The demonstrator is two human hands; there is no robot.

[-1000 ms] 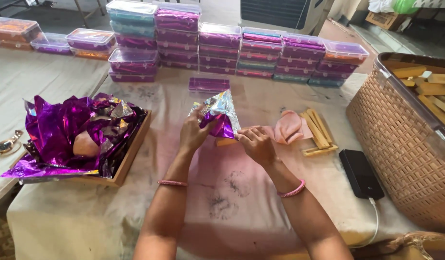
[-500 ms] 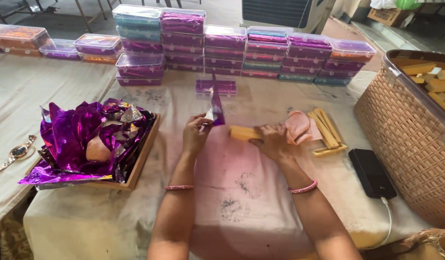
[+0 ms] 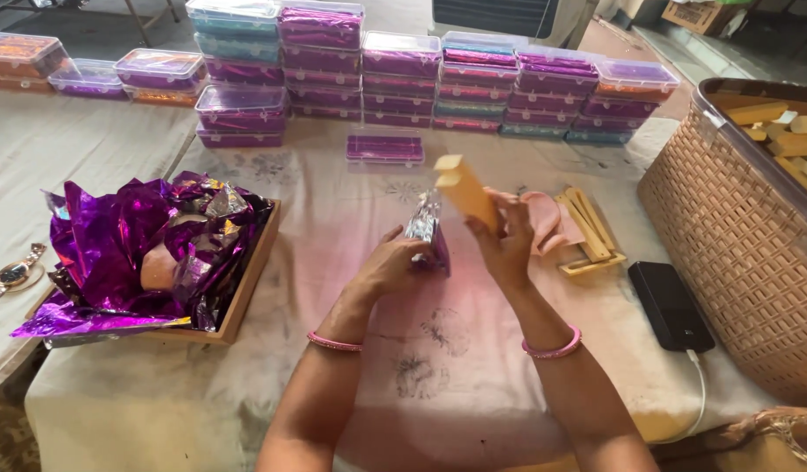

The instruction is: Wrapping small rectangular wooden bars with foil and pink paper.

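Note:
My left hand (image 3: 387, 267) pinches a crumpled purple and silver foil wrapper (image 3: 428, 232), held upright above the cloth. Beside it, my right hand (image 3: 506, 245) grips a tan rectangular bar (image 3: 467, 190) that tilts up and to the left, its top end close to the wrapper. Both wrists wear pink bangles. Just right of my right hand lie a pink cloth (image 3: 547, 220) and a few more tan bars (image 3: 587, 232) on the table.
A wooden tray (image 3: 244, 293) heaped with purple foil sheets (image 3: 132, 240) sits at left. Stacks of clear lidded boxes (image 3: 403, 79) line the far edge. A woven basket (image 3: 735, 236) of bars stands right, a black phone (image 3: 670, 306) on a cable beside it. A wristwatch (image 3: 14, 274) lies far left.
My right hand has picked a tan bar off the table and raised it upright next to the wrapper. My left hand has lowered the foil slightly.

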